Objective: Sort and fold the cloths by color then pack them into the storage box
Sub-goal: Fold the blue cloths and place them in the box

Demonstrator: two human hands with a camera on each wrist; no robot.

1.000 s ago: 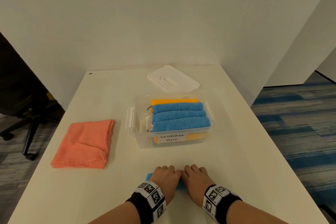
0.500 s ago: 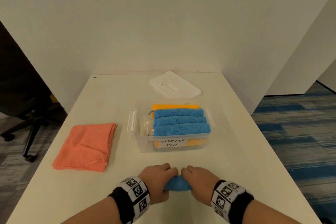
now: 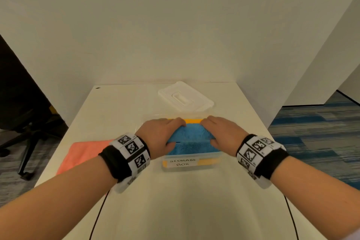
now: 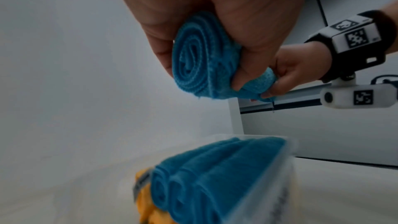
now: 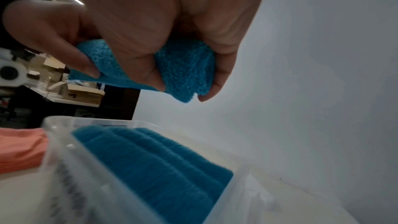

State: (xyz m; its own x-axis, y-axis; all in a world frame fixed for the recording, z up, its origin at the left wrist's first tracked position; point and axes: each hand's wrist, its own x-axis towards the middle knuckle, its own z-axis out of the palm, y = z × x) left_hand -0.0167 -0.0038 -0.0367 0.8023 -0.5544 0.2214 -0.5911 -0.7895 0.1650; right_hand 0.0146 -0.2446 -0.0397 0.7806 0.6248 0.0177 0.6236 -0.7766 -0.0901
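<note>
While both hands hold the rolled blue cloth (image 3: 190, 132) above the storage box (image 3: 191, 163), it sits clear of the packed rolls, not yet set down. Left hand (image 3: 160, 136) wraps fingers and thumb round the left end; left wrist view shows the spiral end face (image 4: 200, 67) squeezed in that grip. Right hand (image 3: 222, 134) does the same on the right end, thumb (image 5: 148, 74) pressed into the terry.

Handling, my read: light, soft, compressible, not fragile, not slippery. The risk is unrolling, as the loose outer edge hangs at the bottom of the roll in both wrist views. Best hold is what's there now: one hand per end, clamping across the layers so the spiral stays tight.

Orientation: long axis runs left-right across the person, level, parallel to the three blue rolls (image 4: 215, 168) already in the box. End faces point out to the left and right.

Box contents: blue rolls side by side on top, orange cloth (image 3: 192, 121) showing behind and beneath them. The top row looks nearly full, so a fourth roll likely needs to go in at the back or be pressed in. Lid (image 3: 185, 96) lies off, behind the box. A folded coral cloth (image 3: 85, 154) sits on the table (image 3: 175, 200) to the left, unpacked.
</note>
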